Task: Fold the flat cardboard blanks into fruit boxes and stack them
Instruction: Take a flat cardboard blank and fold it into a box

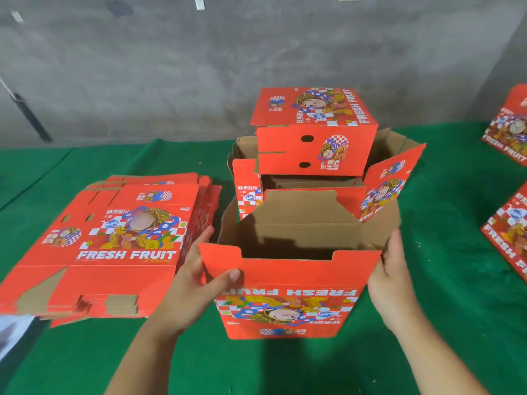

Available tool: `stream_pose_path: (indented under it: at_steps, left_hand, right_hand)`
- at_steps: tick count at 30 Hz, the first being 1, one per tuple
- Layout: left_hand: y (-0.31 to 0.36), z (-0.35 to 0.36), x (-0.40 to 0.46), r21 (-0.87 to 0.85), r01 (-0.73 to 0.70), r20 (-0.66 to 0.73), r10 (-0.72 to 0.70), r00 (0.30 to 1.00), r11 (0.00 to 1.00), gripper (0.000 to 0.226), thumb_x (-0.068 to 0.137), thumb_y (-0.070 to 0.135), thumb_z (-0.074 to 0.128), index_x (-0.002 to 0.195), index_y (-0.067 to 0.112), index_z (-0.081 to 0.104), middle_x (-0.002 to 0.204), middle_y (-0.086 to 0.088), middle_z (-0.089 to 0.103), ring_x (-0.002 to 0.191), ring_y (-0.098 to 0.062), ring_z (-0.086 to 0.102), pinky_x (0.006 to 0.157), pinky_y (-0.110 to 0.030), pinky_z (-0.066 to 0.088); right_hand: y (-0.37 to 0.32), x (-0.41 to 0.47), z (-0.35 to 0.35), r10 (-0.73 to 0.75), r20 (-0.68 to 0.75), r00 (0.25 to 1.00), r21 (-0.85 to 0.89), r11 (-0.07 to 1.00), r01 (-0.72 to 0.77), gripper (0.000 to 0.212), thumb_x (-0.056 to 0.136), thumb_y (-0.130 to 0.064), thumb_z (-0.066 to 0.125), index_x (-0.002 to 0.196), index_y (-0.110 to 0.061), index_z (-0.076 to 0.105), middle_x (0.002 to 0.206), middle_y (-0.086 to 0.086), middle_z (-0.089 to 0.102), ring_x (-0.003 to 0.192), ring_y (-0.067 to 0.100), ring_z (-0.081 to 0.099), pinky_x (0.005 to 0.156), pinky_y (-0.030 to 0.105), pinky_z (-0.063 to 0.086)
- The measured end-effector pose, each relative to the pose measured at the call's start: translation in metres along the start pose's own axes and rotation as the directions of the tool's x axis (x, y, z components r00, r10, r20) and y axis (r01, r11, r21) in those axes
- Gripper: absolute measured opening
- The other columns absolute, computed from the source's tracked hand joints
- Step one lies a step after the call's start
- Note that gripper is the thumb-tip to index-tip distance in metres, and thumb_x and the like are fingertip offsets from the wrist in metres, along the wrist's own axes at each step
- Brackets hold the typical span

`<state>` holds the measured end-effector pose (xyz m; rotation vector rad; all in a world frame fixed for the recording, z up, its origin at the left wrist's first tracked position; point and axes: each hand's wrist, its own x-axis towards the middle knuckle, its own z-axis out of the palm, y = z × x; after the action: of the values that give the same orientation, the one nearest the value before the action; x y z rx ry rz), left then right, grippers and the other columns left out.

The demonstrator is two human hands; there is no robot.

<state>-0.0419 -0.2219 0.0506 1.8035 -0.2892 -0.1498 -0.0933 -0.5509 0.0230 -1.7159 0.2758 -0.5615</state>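
While half-erected red box [288, 303] stands open-topped at lower centre of frame on green counter [445, 252], left hand [196, 283] grips its left corner, thumb over front flap; right hand [392, 277] lies flat against right wall, fingers straight. Behind: folded boxes [313, 129] stacked. Left: pile of flat blanks [114, 238].

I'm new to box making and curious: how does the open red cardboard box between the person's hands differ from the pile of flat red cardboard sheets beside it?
The open red cardboard box stands upright as a hollow shape showing its brown inside; the pile of flat red cardboard sheets lies unfolded. The box is held on both sides by the left hand and right hand; the pile is untouched. Both carry the same FRESH FRUIT cartoon print and sit on the green cloth.
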Motion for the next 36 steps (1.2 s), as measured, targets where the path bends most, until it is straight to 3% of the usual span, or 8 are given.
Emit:
stream_pose_path:
  at_steps: [5, 8, 10, 14, 21, 24, 29, 36]
  left_hand:
    - [0.013, -0.010, 0.004, 0.149, 0.072, 0.194, -0.100, 0.976, 0.986, 0.045, 0.080, 0.078, 0.065, 0.116, 0.053, 0.066, 0.144, 0.007, 0.054, 0.136, -0.011, 0.052, 0.115, -0.049, 0.041]
    - [0.013, 0.004, 0.004, 0.125, 0.149, 0.019, -0.153, 0.988, 0.981, 0.037, 0.081, 0.091, 0.039, 0.104, 0.073, 0.060, 0.132, 0.037, 0.044, 0.130, 0.019, 0.036, 0.119, -0.037, 0.025]
    - [0.001, 0.018, 0.006, 0.165, 0.087, -0.194, -0.054, 0.980, 0.982, 0.053, 0.094, 0.075, 0.034, 0.104, 0.039, 0.071, 0.118, 0.007, 0.060, 0.120, -0.011, 0.057, 0.109, -0.044, 0.041]
    - [-0.006, 0.027, 0.012, 0.450, 0.060, -0.371, 0.126, 0.920, 0.891, 0.033, 0.099, 0.045, 0.057, 0.101, 0.013, 0.065, 0.089, -0.005, 0.057, 0.088, -0.032, 0.057, 0.073, -0.040, 0.042]
    - [-0.002, 0.037, 0.011, 0.611, -0.014, -0.425, 0.343, 0.837, 0.791, 0.066, 0.084, 0.019, 0.082, 0.140, 0.014, 0.048, 0.123, -0.009, 0.056, 0.113, -0.031, 0.050, 0.098, -0.046, 0.041]
    - [-0.005, 0.038, 0.009, 0.557, -0.122, -0.385, 0.385, 0.839, 0.821, 0.071, 0.085, 0.000, 0.074, 0.141, 0.020, 0.036, 0.115, 0.004, 0.058, 0.108, -0.030, 0.056, 0.095, -0.054, 0.047]
    - [-0.014, 0.030, 0.018, 0.648, -0.206, -0.226, 0.444, 0.867, 0.733, 0.064, 0.083, -0.003, 0.053, 0.138, 0.029, 0.051, 0.097, -0.003, 0.057, 0.088, -0.034, 0.058, 0.078, -0.054, 0.051]
    - [-0.007, 0.012, 0.026, 0.672, -0.306, 0.038, 0.381, 0.924, 0.674, 0.013, 0.084, 0.028, 0.061, 0.096, 0.026, 0.061, 0.094, 0.008, 0.048, 0.087, -0.021, 0.052, 0.079, -0.046, 0.048]
  right_hand:
    - [0.003, -0.006, -0.007, -0.067, -0.036, 0.997, -0.140, 0.988, 0.061, 0.073, 0.107, -0.008, 0.042, 0.153, -0.060, 0.023, 0.150, -0.030, 0.047, 0.135, -0.006, 0.049, 0.108, 0.007, 0.034]
    - [0.008, -0.016, -0.008, -0.007, -0.035, 0.999, -0.041, 0.999, 0.006, 0.043, 0.099, -0.061, 0.045, 0.115, -0.032, 0.071, 0.105, -0.011, 0.075, 0.099, 0.017, 0.068, 0.093, 0.030, 0.052]
    - [0.008, -0.017, -0.011, -0.002, -0.039, 0.999, -0.046, 0.999, 0.000, 0.064, 0.091, -0.075, 0.045, 0.091, -0.014, 0.068, 0.086, -0.004, 0.073, 0.084, 0.023, 0.065, 0.080, 0.038, 0.052]
    - [-0.002, -0.016, -0.010, -0.022, -0.037, 0.999, -0.350, 0.937, 0.008, 0.024, 0.086, -0.046, 0.075, 0.088, -0.034, 0.054, 0.082, -0.010, 0.060, 0.076, 0.016, 0.056, 0.068, 0.026, 0.041]
    - [-0.011, -0.024, -0.014, -0.070, 0.285, 0.956, -0.350, 0.921, 0.172, 0.113, 0.096, -0.003, 0.062, 0.154, -0.057, -0.018, 0.157, -0.049, -0.005, 0.150, -0.013, 0.008, 0.116, 0.015, 0.017]
    - [-0.014, -0.025, -0.013, -0.133, 0.402, 0.906, -0.439, 0.840, 0.319, 0.111, 0.090, 0.016, 0.050, 0.161, -0.048, -0.006, 0.169, -0.025, -0.013, 0.155, -0.003, -0.003, 0.114, 0.002, 0.008]
    - [-0.005, -0.028, -0.013, -0.260, 0.473, 0.842, -0.442, 0.757, 0.482, 0.075, 0.085, 0.024, 0.050, 0.139, -0.026, 0.065, 0.173, -0.008, 0.008, 0.158, 0.011, 0.010, 0.128, 0.031, 0.016]
    - [-0.001, -0.028, -0.015, -0.322, 0.465, 0.825, -0.354, 0.786, 0.507, 0.068, 0.084, 0.025, 0.052, 0.127, -0.022, 0.074, 0.171, -0.007, 0.017, 0.157, 0.015, 0.018, 0.126, 0.025, 0.018]
